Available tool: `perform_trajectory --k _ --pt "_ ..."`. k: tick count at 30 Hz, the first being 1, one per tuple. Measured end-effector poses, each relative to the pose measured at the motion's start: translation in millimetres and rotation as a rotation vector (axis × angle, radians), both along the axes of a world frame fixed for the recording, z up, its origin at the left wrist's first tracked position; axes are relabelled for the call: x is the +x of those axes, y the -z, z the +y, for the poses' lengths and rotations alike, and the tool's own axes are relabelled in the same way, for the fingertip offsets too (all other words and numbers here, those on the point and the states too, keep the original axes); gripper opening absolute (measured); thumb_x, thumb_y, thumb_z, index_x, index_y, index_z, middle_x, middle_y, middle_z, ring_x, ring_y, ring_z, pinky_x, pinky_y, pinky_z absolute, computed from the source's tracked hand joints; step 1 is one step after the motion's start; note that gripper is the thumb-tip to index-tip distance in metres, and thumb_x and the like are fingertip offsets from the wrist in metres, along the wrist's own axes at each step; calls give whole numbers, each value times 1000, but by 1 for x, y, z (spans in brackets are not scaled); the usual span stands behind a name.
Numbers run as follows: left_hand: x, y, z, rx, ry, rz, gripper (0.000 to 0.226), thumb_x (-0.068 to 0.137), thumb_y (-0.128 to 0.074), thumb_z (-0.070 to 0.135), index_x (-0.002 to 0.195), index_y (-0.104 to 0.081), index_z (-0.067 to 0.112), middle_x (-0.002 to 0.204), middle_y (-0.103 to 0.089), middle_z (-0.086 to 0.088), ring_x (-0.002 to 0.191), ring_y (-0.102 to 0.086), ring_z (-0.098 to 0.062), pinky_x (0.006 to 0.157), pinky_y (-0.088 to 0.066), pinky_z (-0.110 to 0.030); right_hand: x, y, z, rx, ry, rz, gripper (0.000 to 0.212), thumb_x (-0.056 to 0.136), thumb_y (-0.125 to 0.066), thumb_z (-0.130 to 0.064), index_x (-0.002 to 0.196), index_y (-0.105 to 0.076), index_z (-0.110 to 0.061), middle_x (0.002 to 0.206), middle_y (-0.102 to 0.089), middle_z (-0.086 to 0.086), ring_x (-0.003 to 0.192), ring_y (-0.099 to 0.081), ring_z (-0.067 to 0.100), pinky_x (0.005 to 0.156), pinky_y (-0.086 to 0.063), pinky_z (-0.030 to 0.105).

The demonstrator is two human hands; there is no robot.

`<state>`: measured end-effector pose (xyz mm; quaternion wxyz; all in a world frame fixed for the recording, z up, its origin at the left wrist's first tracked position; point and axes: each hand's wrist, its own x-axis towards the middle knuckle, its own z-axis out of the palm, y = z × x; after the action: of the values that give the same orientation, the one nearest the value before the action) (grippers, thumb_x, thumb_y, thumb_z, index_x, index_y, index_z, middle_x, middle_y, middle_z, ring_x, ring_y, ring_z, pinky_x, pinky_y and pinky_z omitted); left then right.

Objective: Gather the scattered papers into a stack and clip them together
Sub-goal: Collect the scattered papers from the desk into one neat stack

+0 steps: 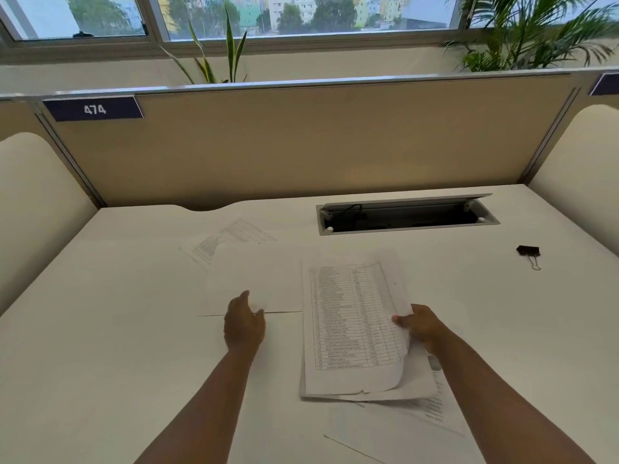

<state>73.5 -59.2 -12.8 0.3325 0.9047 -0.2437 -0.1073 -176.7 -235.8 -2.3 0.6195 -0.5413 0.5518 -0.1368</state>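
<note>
The right hand (422, 324) pinches the printed stack (355, 329) at its right edge; the left hand (244, 324) grips a blank sheet (254, 279) — both on the desk (100, 329) — with the binder clip (528, 252) well apart, far right.

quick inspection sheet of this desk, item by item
surface: white desk, papers spread over its middle.
job's things: printed stack front centre; blank sheet to its left; printed sheet behind, partly covered; more sheets under the stack; black binder clip far right, apart from all papers.
clutter: nothing seen.
grippers: left hand at the blank sheet's near edge; right hand pinches the stack's right edge.
cables: dark cable in the open cable tray.
surroundings: partition labelled 474, plants, window.
</note>
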Motion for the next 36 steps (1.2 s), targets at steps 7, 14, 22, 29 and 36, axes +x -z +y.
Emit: perform_trajectory --k 7,14,22,29,36 --pt "43 24 8 449 430 -174 78 93 -40 45 148 8 18 159 7 -5 147 2 -25 116 -14 -46 -2 10 -5 105 41 -15 37 83 -61 7 119 -54 14 125 -56 30 107 -58 40 95 -44 43" --pt "46 22 3 448 492 -502 50 89 -57 18 137 -44 10 140 -49 -16 121 -55 -34 90 -51 -41 -6 15 -7 160 52 -97 36 83 -61 5 118 -55 12 124 -57 28 84 -62 29 80 -51 38" --pt "44 12 7 372 496 -805 42 32 -83 -9 64 -61 7 49 -53 -6 35 -50 -24 32 -36 -21 -6 10 -2 179 73 -161 38 85 -58 6 121 -52 13 125 -56 29 73 -61 21 45 -55 17" --pt "54 -32 7 121 -34 -745 22 62 -59 -12 69 -68 6 102 -65 -19 99 -57 -43 83 -42 -57 -7 13 -2 163 79 -148 37 83 -61 3 119 -55 10 124 -57 29 75 -63 22 45 -55 19" --pt "49 -110 -22 -612 -34 -825 20 70 -54 -10 74 -61 8 123 -41 -8 120 -35 -17 98 -40 -33 -6 13 -2 151 75 -151 37 83 -62 2 118 -55 11 124 -58 29 75 -62 21 45 -55 17"
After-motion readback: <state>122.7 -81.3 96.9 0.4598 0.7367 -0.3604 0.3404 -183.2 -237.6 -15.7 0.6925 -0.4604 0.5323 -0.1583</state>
